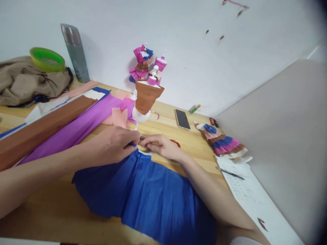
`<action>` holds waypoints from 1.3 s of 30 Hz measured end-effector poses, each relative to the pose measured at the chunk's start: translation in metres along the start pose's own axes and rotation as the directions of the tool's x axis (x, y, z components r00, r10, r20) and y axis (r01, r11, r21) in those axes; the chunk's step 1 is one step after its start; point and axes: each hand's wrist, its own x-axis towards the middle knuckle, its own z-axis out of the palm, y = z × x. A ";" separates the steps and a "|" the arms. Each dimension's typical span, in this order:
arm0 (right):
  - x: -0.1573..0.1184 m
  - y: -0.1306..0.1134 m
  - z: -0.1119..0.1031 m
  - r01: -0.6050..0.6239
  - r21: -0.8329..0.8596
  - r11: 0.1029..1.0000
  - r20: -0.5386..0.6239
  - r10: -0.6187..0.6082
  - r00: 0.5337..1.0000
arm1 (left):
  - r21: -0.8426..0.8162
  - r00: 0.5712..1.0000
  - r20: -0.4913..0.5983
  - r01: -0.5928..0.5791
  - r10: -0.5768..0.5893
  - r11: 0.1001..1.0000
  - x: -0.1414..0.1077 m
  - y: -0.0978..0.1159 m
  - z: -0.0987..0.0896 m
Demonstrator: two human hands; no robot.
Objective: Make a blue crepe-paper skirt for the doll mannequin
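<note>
A large sheet of blue crepe paper [155,190], pleated along its top edge, spreads across the table below my hands. My left hand [121,143] is closed, its fingertips pinching the paper's gathered top edge. Close beside it, my right hand [162,146] has its thumb and fingers pressed together at a small greyish-brown thing between the hands, too hidden to name. Part of a red ring-shaped handle [175,143] shows behind the right hand. Just beyond the hands stands a small white dress form [141,115] with a brown paper bodice [149,97].
Brown [56,129] and purple crepe paper [84,122] lie at left, near a grey flask [76,56] and a green-yellow tape roll [48,60] on beige cloth. A phone [182,119], a tiered paper dress [224,143] and a pen [232,174] on written paper lie right.
</note>
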 end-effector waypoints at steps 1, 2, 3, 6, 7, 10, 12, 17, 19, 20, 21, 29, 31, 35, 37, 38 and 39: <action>-0.005 0.000 -0.001 0.019 -0.029 0.999 0.050 -0.018 0.999 | -0.001 1.000 -0.008 0.004 -0.004 1.000 0.000 -0.001 -0.002; -0.010 0.000 -0.001 0.048 -0.071 0.996 0.100 -0.041 0.994 | -0.007 1.000 -0.017 0.008 -0.008 1.000 0.000 -0.002 -0.004; -0.014 0.000 -0.002 0.079 -0.122 0.989 0.141 -0.062 0.988 | -0.016 1.000 -0.022 0.012 -0.012 1.000 0.001 -0.003 -0.006; -0.022 0.001 -0.005 0.154 -0.283 0.947 0.177 -0.106 0.978 | -0.046 0.999 -0.046 0.027 -0.029 0.999 0.002 -0.005 -0.012; -0.025 0.000 -0.007 0.157 -0.321 0.934 0.161 -0.110 0.981 | -0.053 0.998 -0.057 0.032 -0.035 0.998 0.002 -0.006 -0.013; -0.029 -0.003 -0.017 0.146 -0.384 0.912 0.085 -0.123 0.989 | -0.082 0.993 -0.101 0.050 -0.059 0.995 0.004 -0.007 -0.014; -0.030 -0.009 -0.027 0.143 -0.424 0.894 0.036 -0.141 0.989 | -0.123 0.989 -0.116 0.072 -0.087 0.990 0.006 -0.008 -0.014; -0.029 -0.028 -0.050 0.176 -0.599 0.781 -0.039 -0.248 0.968 | -0.337 0.967 -0.160 0.135 -0.198 0.932 0.017 -0.017 -0.011; -0.027 -0.038 -0.056 0.156 -0.597 0.787 -0.082 -0.253 0.964 | -0.447 0.956 -0.179 0.130 -0.231 0.885 0.022 -0.022 -0.010; -0.026 -0.042 -0.058 0.138 -0.568 0.811 -0.100 -0.235 0.967 | -0.498 0.952 -0.183 0.127 -0.247 0.858 0.024 -0.025 -0.009; -0.025 -0.045 -0.060 0.122 -0.523 0.843 -0.116 -0.212 0.970 | -0.544 0.948 -0.176 0.130 -0.264 0.829 0.026 -0.027 -0.009; -0.013 -0.033 -0.064 -0.003 0.033 0.999 -0.147 0.008 0.989 | -0.674 0.943 -0.133 0.140 -0.305 0.725 0.024 -0.028 -0.009; -0.009 -0.028 -0.060 -0.022 0.082 0.996 -0.171 0.036 0.985 | -0.672 0.939 -0.129 0.153 -0.318 0.725 0.024 -0.027 -0.009; -0.003 -0.033 -0.048 -0.076 0.036 0.996 -0.145 0.081 0.986 | -0.683 0.930 -0.117 0.179 -0.348 0.708 0.025 -0.026 -0.009; -0.002 -0.040 -0.044 -0.096 -0.025 0.995 -0.159 0.091 0.983 | -0.692 0.927 -0.126 0.173 -0.354 0.700 0.025 -0.024 -0.010; -0.003 -0.044 -0.042 -0.094 -0.067 0.993 -0.184 0.081 0.980 | -0.697 0.927 -0.128 0.169 -0.353 0.696 0.024 -0.024 -0.011; -0.004 -0.048 -0.042 -0.085 -0.116 0.990 -0.218 0.058 0.974 | -0.702 0.928 -0.126 0.167 -0.351 0.692 0.023 -0.023 -0.013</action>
